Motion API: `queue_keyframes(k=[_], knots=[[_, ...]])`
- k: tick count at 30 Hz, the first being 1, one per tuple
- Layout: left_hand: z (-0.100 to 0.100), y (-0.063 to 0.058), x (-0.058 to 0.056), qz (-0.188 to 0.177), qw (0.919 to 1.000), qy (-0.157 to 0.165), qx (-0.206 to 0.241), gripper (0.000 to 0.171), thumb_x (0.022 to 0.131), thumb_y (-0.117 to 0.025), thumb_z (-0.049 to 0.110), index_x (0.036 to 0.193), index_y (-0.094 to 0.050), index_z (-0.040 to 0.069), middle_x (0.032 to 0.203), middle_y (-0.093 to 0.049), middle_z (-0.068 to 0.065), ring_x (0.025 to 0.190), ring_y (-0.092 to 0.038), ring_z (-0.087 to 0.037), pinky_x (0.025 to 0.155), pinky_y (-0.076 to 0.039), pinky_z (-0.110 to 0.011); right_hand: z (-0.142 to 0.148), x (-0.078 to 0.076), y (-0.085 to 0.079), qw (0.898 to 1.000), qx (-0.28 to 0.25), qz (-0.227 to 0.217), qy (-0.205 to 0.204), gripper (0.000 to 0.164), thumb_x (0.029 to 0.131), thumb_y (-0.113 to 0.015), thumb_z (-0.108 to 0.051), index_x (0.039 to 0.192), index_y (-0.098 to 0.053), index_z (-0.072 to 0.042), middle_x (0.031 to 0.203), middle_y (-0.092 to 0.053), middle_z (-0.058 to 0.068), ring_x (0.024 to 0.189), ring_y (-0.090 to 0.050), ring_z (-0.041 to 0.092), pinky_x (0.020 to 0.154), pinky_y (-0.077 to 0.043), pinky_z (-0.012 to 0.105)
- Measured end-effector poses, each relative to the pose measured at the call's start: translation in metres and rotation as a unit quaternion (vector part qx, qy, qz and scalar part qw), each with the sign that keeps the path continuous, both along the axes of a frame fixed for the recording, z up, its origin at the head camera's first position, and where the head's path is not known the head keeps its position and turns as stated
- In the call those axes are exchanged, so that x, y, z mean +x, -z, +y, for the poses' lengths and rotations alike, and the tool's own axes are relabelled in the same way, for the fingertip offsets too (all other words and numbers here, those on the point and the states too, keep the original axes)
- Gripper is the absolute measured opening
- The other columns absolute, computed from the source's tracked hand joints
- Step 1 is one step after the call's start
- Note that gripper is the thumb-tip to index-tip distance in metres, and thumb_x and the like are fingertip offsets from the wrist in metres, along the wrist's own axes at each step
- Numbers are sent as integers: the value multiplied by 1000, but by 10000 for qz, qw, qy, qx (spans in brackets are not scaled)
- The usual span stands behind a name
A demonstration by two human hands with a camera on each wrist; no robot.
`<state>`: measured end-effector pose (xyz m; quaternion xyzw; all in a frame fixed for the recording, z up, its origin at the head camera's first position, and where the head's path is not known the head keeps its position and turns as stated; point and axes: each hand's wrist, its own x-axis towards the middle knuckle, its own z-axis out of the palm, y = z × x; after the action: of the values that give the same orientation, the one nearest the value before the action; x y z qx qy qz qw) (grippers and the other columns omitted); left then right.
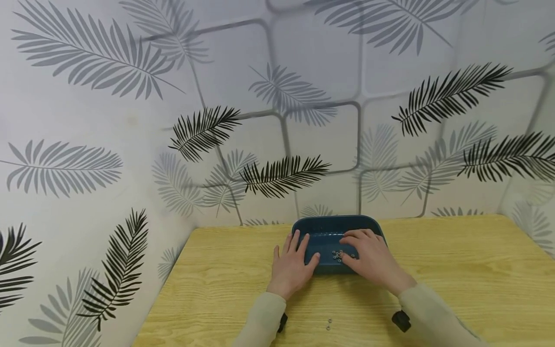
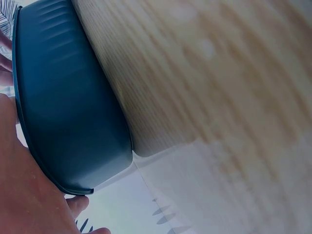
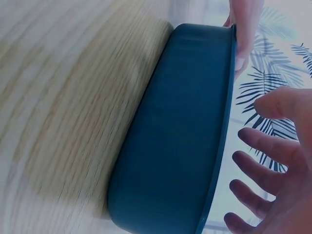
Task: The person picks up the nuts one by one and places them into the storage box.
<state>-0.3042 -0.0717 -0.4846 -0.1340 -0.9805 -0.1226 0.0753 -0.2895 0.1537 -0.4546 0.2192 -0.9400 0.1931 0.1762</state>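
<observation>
A dark blue rectangular plastic bin (image 1: 338, 222) stands on the table, with several small metal nuts (image 1: 338, 255) lying on its floor toward the near side. My left hand (image 1: 291, 267) rests over the bin's left end with fingers spread; the left wrist view shows the palm against the rim (image 2: 36, 158). Over the right end is my right hand (image 1: 374, 258), palm down with fingers loosely bent above the nuts. In the right wrist view its fingers (image 3: 263, 173) are spread apart above the rim, and nothing shows between them.
Two small metal nuts (image 1: 329, 324) lie on the wooden table (image 1: 217, 289) in front of the bin. Behind the table rises a wall (image 1: 243, 62) with a leaf pattern. Dark wrist bands (image 1: 401, 320) sit under the sleeves.
</observation>
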Motion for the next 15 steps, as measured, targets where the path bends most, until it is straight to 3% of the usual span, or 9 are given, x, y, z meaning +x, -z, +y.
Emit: queue_keyframes(k=[15], knots=[[0,0,0,6,10000,-29,11,66,101,-36,59,157,-29,24,163,-18,-5,149,-14,-26,113,-18,-61,-6,26,-5,9992,-188,51,-361,18,86,-74,-25,103,-75,-19,121,-63,4,116,-52,32,94,-38,62]])
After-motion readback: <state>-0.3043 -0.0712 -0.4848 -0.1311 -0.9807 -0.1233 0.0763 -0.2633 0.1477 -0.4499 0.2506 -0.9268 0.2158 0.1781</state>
